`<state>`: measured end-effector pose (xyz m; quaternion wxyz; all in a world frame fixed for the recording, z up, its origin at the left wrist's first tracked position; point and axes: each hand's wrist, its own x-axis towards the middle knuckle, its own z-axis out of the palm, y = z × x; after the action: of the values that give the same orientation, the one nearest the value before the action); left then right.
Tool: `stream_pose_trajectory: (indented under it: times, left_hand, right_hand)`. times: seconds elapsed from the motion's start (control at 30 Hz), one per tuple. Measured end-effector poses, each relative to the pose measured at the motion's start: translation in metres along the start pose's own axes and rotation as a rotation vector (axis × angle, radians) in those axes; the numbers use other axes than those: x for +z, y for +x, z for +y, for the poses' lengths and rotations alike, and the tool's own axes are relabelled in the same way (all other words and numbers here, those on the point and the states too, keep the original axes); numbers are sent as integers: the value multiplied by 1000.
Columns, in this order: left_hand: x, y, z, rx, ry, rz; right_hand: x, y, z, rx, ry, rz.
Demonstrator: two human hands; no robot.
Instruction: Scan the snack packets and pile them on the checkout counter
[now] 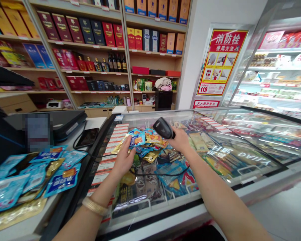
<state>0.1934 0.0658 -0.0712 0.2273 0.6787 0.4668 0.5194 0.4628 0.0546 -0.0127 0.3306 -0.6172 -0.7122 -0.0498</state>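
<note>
My right hand is wrapped round the handle of a black barcode scanner, whose head tilts up to the left. Fingers of my left hand close on a blue snack packet at the left side of a small heap. That heap of blue and gold snack packets lies on the glass lid of a chest freezer. The scanner head is just above the heap. A black cable runs across the glass below both hands.
Many more blue and gold packets are piled on the counter at left, near a phone and a black checkout machine. Shelves of boxed bottles stand behind. A lit display fridge is at right.
</note>
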Motion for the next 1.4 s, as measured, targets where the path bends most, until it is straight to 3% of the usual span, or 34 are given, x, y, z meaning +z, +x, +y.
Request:
stream_pose_trajectory:
  times: [0.17,0.27,0.37,0.47,0.57,0.73,0.8,0.87,0.97,1.07,1.17,1.3,1.4]
  left_hand:
    - [0,-4,-1,116,124,-80]
    - [-6,-6,4,138,193,-28]
    - [-24,-6,17,174,307,68]
    - [-61,-6,32,207,476,156]
    - [-114,-12,40,148,705,211]
    - [-211,-52,30,-217,1127,340]
    - [-239,-72,21,-377,1218,361]
    - [-255,-87,14,-507,1237,287]
    - [-262,-98,9,-611,1218,164]
    - [-257,-99,10,-625,1201,185]
    - [-252,-99,11,-577,1154,264]
    - [-250,-107,8,-405,1023,457]
    - [-249,-112,11,-436,858,589]
  right_hand:
    - [3,1,13,126,-53,28]
    - [5,0,16,134,-67,51]
    - [7,0,18,136,-70,67]
    - [7,0,19,128,-73,73]
    - [7,0,17,109,-79,67]
    - [8,-1,13,87,-73,62]
    - [9,-2,13,86,-71,70]
    - [11,-3,13,77,-73,72]
    - [13,-4,13,52,-76,65]
    - [14,-5,10,37,-82,35]
    - [15,-5,9,45,-96,-3]
    - [17,-6,11,21,-101,-3]
    - [20,-6,14,2,-101,22]
